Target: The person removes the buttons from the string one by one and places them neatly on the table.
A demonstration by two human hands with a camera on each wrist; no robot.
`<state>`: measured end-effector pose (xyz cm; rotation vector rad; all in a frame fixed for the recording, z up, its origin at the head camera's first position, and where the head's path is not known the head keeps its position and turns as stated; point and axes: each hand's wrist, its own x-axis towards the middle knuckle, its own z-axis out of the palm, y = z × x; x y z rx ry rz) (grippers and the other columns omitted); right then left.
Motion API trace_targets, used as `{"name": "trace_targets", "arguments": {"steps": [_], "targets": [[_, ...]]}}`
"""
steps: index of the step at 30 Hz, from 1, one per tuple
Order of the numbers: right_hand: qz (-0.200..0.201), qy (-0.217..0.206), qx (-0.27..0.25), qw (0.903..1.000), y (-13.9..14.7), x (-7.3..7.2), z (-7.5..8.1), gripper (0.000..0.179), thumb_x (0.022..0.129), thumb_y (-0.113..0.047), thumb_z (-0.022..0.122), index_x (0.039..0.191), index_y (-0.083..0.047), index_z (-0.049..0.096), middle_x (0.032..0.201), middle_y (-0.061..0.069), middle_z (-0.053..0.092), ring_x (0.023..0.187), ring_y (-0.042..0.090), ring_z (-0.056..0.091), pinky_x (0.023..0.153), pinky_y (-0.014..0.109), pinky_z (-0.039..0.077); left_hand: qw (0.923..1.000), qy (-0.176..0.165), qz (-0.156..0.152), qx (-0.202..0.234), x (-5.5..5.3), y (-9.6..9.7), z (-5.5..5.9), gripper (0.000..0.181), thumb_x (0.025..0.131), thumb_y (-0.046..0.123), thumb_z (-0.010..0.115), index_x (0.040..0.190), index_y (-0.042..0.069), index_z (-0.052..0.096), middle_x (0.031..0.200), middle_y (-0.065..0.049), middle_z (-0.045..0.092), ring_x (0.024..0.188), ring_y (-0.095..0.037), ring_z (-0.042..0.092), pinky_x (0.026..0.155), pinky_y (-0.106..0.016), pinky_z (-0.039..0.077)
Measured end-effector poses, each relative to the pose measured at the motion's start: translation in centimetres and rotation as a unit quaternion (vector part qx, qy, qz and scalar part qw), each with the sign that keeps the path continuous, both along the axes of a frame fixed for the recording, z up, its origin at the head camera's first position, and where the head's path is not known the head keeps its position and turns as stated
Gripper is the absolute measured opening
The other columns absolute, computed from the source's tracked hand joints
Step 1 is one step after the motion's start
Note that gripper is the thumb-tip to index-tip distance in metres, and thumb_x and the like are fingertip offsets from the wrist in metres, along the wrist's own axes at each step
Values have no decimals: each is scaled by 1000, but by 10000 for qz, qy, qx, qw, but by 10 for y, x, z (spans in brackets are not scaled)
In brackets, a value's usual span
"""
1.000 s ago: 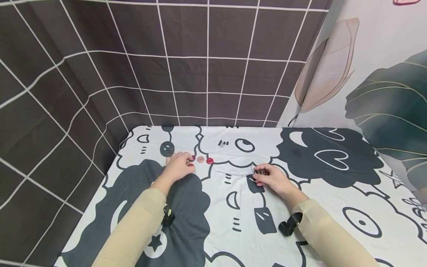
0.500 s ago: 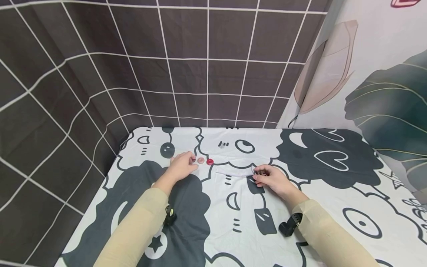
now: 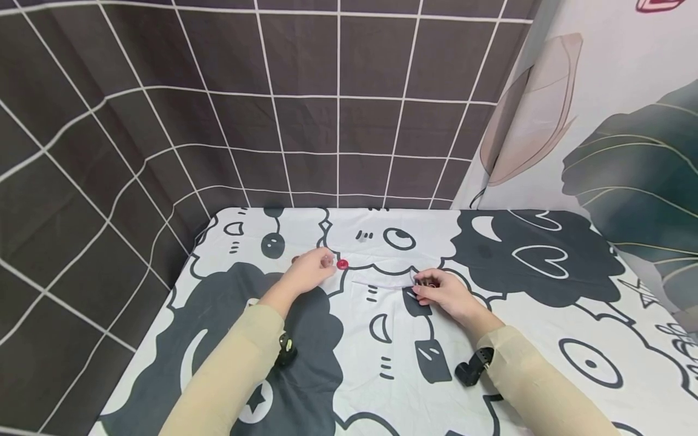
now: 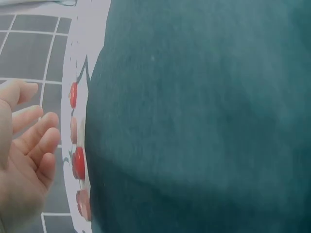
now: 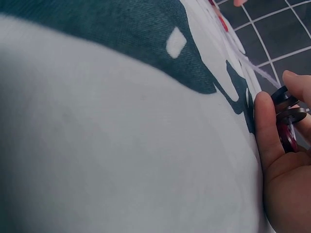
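Observation:
My left hand [image 3: 306, 272] is over a row of round buttons. Its fingers are loosely bent with nothing between them in the left wrist view. A pink button [image 4: 73, 130] lies on the cloth near its fingertips, between a red button [image 4: 73, 94] and another red button [image 4: 79, 162]; a further pink one [image 4: 83, 205] is nearer the camera. In the head view, that hand partly covers the row. My right hand [image 3: 444, 292] pinches several dark buttons [image 5: 286, 114], one of them deep red, with a pale cord [image 5: 262, 74] running from them toward the left.
A white and dark cartoon-print cloth [image 3: 491, 339] covers the surface. Behind it hangs a dark curtain [image 3: 305, 121] with a white grid, and at the right a leaf-print curtain [image 3: 616, 72].
My left hand has moved right along the row, from the leftmost buttons to beside the pink one, and now covers buttons that showed before. My right hand stays in place with its buttons.

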<state>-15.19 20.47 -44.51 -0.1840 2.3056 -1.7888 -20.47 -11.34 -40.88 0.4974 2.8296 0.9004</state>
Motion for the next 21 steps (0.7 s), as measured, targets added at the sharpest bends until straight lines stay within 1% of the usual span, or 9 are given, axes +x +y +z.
{"name": "trace_targets", "arguments": {"steps": [4,8,11,13,16,18,21], "targets": [[-22,7,-6,10000,1,0,-1,43,84,-7,68,117,14,51,92,15,58,77,14,63,70,28,54,9999,-101,-95,-7,0,6,2,32,88,19,61,116,5,59,100,-7,62,92,-21,58,84,-39,47],[-19,-9,-63,10000,1,1,-3,42,83,-5,68,116,14,51,94,16,58,78,14,63,70,29,54,9997,-167,-153,-72,1,10,2,33,88,20,63,117,6,59,98,-7,62,88,-21,58,81,-38,47],[-31,-15,-111,9999,1,1,-4,41,83,-4,69,116,13,52,99,18,56,77,14,63,71,28,54,9996,-199,-212,-39,0,13,3,33,88,21,63,117,6,59,96,-7,63,86,-21,58,78,-38,48],[-23,10,-144,9999,1,1,-5,40,82,-3,69,116,12,53,102,20,54,77,13,63,71,28,54,9995,-211,-250,-39,-1,16,3,33,89,22,62,118,8,58,96,-5,62,87,-19,58,79,-38,47],[11,48,-224,9997,1,0,-4,40,82,-1,68,116,12,53,107,23,51,79,14,62,72,29,54,9993,-276,-226,-79,-1,20,2,34,89,25,61,119,13,58,98,0,61,87,-16,56,78,-40,45],[11,40,-239,9997,1,1,-3,40,82,-1,68,116,12,53,109,24,50,79,14,61,72,29,54,9992,-280,-275,-29,0,23,1,34,88,26,60,120,13,57,99,1,61,87,-14,56,78,-39,45],[5,8,-186,9998,1,1,-2,41,82,-2,69,117,12,53,109,24,49,80,14,61,72,28,54,9988,-246,-410,121,2,28,1,35,88,23,60,121,10,57,99,0,61,87,-15,56,80,-37,45]]}}
